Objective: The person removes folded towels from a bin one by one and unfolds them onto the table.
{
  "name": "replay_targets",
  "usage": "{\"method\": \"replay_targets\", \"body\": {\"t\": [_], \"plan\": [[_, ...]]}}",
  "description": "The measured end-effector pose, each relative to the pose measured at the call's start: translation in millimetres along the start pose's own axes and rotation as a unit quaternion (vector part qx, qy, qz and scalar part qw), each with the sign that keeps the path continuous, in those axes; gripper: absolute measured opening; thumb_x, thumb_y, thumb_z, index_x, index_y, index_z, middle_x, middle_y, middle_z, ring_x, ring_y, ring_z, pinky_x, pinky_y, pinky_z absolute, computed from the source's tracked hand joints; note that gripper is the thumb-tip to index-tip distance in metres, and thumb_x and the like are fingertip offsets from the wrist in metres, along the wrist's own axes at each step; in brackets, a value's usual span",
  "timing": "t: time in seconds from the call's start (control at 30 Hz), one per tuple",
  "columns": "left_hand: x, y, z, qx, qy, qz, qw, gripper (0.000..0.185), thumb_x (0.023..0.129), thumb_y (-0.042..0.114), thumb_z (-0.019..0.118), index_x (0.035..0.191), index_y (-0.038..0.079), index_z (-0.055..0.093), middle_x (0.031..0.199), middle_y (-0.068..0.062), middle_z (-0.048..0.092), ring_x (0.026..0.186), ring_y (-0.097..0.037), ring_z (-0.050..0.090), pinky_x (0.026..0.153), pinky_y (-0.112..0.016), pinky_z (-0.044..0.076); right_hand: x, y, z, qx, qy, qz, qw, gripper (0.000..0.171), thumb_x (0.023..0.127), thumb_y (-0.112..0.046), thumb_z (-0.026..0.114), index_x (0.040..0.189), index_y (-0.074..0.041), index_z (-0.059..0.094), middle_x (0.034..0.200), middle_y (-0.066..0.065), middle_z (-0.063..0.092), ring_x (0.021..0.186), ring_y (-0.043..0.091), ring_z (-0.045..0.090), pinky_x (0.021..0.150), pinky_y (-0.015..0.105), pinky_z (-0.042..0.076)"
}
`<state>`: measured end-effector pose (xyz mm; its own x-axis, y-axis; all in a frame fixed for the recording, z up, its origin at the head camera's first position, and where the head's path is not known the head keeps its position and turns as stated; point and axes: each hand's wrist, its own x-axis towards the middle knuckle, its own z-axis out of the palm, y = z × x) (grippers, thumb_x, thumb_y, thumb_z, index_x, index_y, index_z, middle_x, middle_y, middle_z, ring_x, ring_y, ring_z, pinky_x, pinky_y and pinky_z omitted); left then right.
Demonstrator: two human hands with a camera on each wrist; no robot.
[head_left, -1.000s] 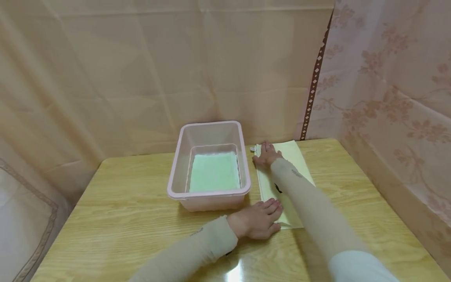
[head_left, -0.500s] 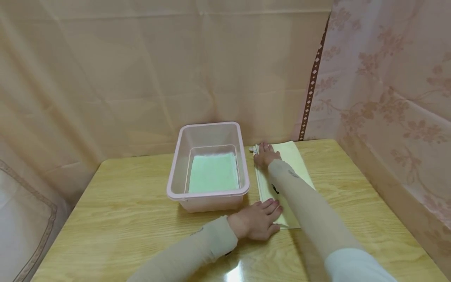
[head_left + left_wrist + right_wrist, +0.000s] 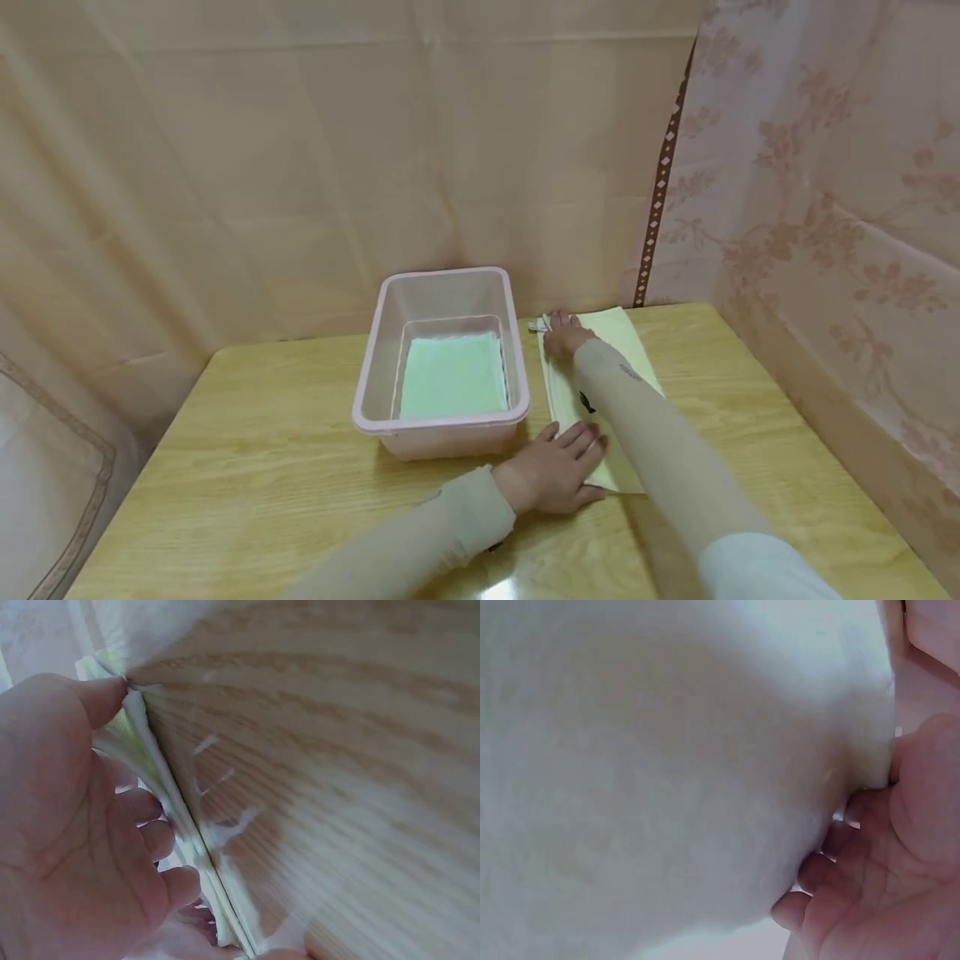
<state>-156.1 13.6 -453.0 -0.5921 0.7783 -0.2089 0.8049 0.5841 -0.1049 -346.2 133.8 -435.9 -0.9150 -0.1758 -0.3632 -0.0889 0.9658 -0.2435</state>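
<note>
1. A pale yellow zip pouch (image 3: 622, 350) lies flat on the table (image 3: 255, 467), lengthwise away from the person, just right of a pink plastic bin (image 3: 442, 287) and near the table's far right corner.
2. The left hand (image 3: 558, 475) rests on the pouch's near end, fingers straight and spread, pressing it down; it grasps nothing. The left wrist view shows the palm (image 3: 67, 847) over the pouch's edge (image 3: 161, 791), with the thumb tip at that edge and the wood grain of the table beside it.
3. The right hand (image 3: 564, 335) lies at the pouch's far end, by a small zip pull (image 3: 537, 327) that sticks out from the corner towards the bin. Whether the fingers pinch the pull or only rest beside it, I cannot tell; the right wrist view is blurred, showing curled fingers (image 3: 821, 874) against pale fabric.
4. The right forearm, in a beige sleeve (image 3: 660, 467), crosses over the pouch and hides much of its middle; a small dark mark (image 3: 586, 403) on the pouch shows beside the sleeve.
5. The bin stands just left of the pouch, a flat pale green cloth (image 3: 452, 377) lying on its floor.
6. Beige curtain (image 3: 300, 167) hangs behind the table and a floral one (image 3: 825, 183) hangs to the right.
</note>
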Motion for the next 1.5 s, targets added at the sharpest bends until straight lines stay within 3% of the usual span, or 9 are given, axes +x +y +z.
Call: {"method": "replay_targets", "body": {"t": [0.1, 0.27, 0.6, 0.77, 0.87, 0.97, 1.1, 1.17, 1.5], "plan": [[2.4, 2.3, 0.1, 0.002, -0.005, 0.003, 1.0000, 0.070, 0.106, 0.060, 0.025, 0.164, 0.021, 0.020, 0.169, 0.000, 0.014, 0.154, -0.013, 0.008, 0.120, -0.040, 0.022, 0, 1, 0, -0.007, -0.015, -0.010, 1.000, 0.073, 0.104, -0.022, 0.042, 0.158, 0.009, 0.004, 0.166, 0.027, -0.002, 0.152, 0.044, -0.001, 0.119, 0.062, 0.010], [4.9, 1.8, -0.8, 0.008, -0.015, 0.004, 0.9998, 0.066, 0.107, 0.058, 0.023, 0.164, 0.023, 0.018, 0.170, 0.001, 0.012, 0.155, -0.013, 0.006, 0.120, -0.038, 0.021, 1, 3, 0, 0.000, -0.023, -0.016, 1.000, 0.061, 0.109, -0.023, 0.022, 0.160, 0.003, 0.002, 0.166, 0.026, -0.005, 0.152, 0.043, -0.002, 0.119, 0.063, 0.007], [7.0, 2.0, -1.6, 0.030, -0.002, 0.008, 0.9995, 0.061, 0.109, 0.054, 0.025, 0.162, 0.024, 0.026, 0.168, 0.000, 0.020, 0.154, -0.014, 0.013, 0.118, -0.040, 0.026, 11, 10, -2, 0.023, -0.028, -0.013, 0.999, 0.060, 0.110, -0.026, 0.019, 0.161, -0.001, 0.001, 0.166, 0.024, -0.007, 0.153, 0.040, -0.006, 0.119, 0.062, 0.003], [5.1, 0.6, -5.2, 0.019, 0.012, 0.012, 0.9997, 0.062, 0.109, 0.053, 0.025, 0.162, 0.022, 0.026, 0.166, 0.002, 0.026, 0.152, -0.015, 0.021, 0.118, -0.042, 0.027, 35, 42, 3, 0.047, -0.020, -0.107, 0.993, 0.066, 0.109, -0.041, 0.013, 0.161, -0.002, -0.001, 0.166, 0.024, -0.008, 0.151, 0.044, -0.008, 0.119, 0.056, -0.006], [2.7, 1.4, -8.4, 0.019, 0.042, 0.010, 0.9989, 0.060, 0.110, 0.051, 0.024, 0.162, 0.021, 0.027, 0.164, 0.002, 0.030, 0.151, -0.018, 0.026, 0.118, -0.047, 0.028, 20, 54, -8, 0.091, -0.013, -0.157, 0.983, 0.068, 0.110, -0.046, 0.013, 0.161, -0.004, -0.002, 0.166, 0.025, -0.005, 0.150, 0.048, -0.002, 0.120, 0.057, -0.001], [2.2, 1.9, -10.7, 0.041, 0.099, 0.003, 0.9942, 0.059, 0.110, 0.050, 0.024, 0.161, 0.020, 0.029, 0.162, 0.000, 0.036, 0.149, -0.021, 0.032, 0.115, -0.051, 0.032, -7, 53, -27, 0.143, 0.001, -0.158, 0.977, 0.062, 0.112, -0.039, 0.018, 0.162, -0.006, 0.002, 0.165, 0.026, 0.004, 0.149, 0.050, 0.010, 0.118, 0.062, 0.008], [6.8, 1.1, -14.3, 0.067, 0.174, -0.011, 0.9824, 0.059, 0.110, 0.051, 0.024, 0.159, 0.020, 0.033, 0.161, -0.001, 0.038, 0.148, -0.024, 0.033, 0.113, -0.053, 0.034, -20, 64, -44, 0.160, 0.019, -0.155, 0.975, 0.061, 0.112, -0.038, 0.018, 0.162, -0.005, 0.008, 0.163, 0.027, 0.016, 0.148, 0.051, 0.015, 0.117, 0.065, 0.011], [10.1, 2.0, -18.4, 0.068, 0.194, -0.013, 0.9785, 0.060, 0.110, 0.052, 0.024, 0.160, 0.020, 0.033, 0.162, -0.002, 0.036, 0.150, -0.025, 0.030, 0.113, -0.055, 0.033, -25, 71, -54, 0.154, 0.018, -0.143, 0.978, 0.063, 0.112, -0.041, 0.017, 0.162, -0.005, 0.009, 0.163, 0.027, 0.016, 0.148, 0.051, 0.015, 0.116, 0.065, 0.010], [41.1, 30.7, -44.5, 0.061, 0.186, -0.030, 0.9801, 0.067, 0.109, 0.054, 0.014, 0.165, 0.018, 0.009, 0.169, -0.004, 0.018, 0.155, -0.025, 0.010, 0.118, -0.057, 0.021, -53, 121, -94, 0.115, 0.052, -0.121, 0.985, 0.071, 0.110, -0.047, 0.015, 0.159, 0.005, 0.009, 0.162, 0.032, 0.009, 0.148, 0.052, 0.008, 0.117, 0.063, 0.008]]}}
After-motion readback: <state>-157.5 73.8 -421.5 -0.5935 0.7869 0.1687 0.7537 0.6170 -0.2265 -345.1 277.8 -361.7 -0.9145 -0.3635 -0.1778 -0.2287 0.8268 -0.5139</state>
